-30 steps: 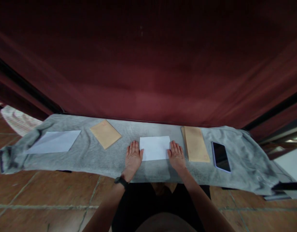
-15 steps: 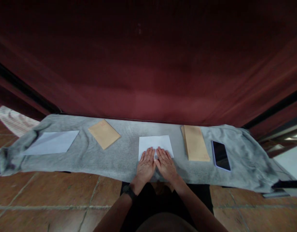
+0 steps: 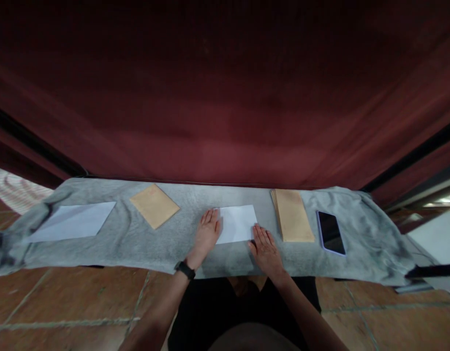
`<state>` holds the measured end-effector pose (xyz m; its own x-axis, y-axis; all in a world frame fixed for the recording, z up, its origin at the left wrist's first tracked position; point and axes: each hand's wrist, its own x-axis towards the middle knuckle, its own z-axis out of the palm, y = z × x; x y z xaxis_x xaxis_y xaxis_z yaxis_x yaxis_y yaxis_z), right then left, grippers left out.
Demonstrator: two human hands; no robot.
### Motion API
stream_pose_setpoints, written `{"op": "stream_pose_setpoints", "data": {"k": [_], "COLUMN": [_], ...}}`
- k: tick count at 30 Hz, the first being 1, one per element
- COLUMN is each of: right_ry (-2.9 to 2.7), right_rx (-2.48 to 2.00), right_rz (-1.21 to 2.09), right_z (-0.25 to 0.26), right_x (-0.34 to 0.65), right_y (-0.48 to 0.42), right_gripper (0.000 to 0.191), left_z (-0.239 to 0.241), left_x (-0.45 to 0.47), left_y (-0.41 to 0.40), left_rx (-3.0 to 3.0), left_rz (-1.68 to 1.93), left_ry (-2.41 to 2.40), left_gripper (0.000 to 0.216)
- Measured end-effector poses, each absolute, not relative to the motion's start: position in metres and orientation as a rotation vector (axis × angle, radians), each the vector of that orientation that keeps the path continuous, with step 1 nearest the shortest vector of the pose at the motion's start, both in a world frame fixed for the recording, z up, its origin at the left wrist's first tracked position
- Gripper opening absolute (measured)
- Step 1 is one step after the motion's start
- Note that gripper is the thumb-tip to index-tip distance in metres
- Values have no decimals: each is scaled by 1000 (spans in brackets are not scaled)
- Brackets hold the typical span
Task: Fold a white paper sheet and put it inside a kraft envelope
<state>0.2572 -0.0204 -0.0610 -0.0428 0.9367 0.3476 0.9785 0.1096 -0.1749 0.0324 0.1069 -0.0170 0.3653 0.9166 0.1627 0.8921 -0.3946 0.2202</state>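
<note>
Gray cloth runs across the frame's lower half. White paper lies at lower center, left hand and right hand flat and outstretched at its 2 sides; a tan stack and phone lie lower right.

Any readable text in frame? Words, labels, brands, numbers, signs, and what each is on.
None readable.
Middle white sheet, left white sheet: no writing visible.
Envelope stack, single envelope: any print too faint to read.
Phone: dark screen, no text visible.
</note>
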Motion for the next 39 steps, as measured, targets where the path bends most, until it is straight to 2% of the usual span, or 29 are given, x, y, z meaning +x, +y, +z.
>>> {"op": "stream_pose_setpoints", "data": {"k": [5, 12, 18, 29, 32, 36, 39], "right_ry": [-2010, -1936, -1905, -2092, -1967, -1702, -1500], "right_rx": [-1874, -1842, -1766, -1543, -1606, -1756, -1827], "right_rz": [-150, -126, -120, 238, 261, 199, 141], "right_z": [-59, -57, -54, -45, -42, -43, -50], "right_x": [258, 260, 261, 249, 251, 258, 263], "right_y": [-22, -26, -31, -81, -78, -67, -58], "right_gripper": [54, 47, 50, 62, 55, 33, 33], "left_z": [-1, 7, 6, -13, -17, -20, -22], "left_x": [60, 56, 35, 13, 17, 22, 32], "left_y": [150, 154, 137, 47, 40, 47, 55], "left_rx": [2454, 2311, 1908, 1222, 1146, 1176, 1412], "left_rz": [297, 309, 268, 554, 638, 801, 817], "left_ry": [1614, 1636, 1626, 1434, 1354, 1280, 1289], "left_gripper": [47, 36, 5, 22, 29, 24, 26]}}
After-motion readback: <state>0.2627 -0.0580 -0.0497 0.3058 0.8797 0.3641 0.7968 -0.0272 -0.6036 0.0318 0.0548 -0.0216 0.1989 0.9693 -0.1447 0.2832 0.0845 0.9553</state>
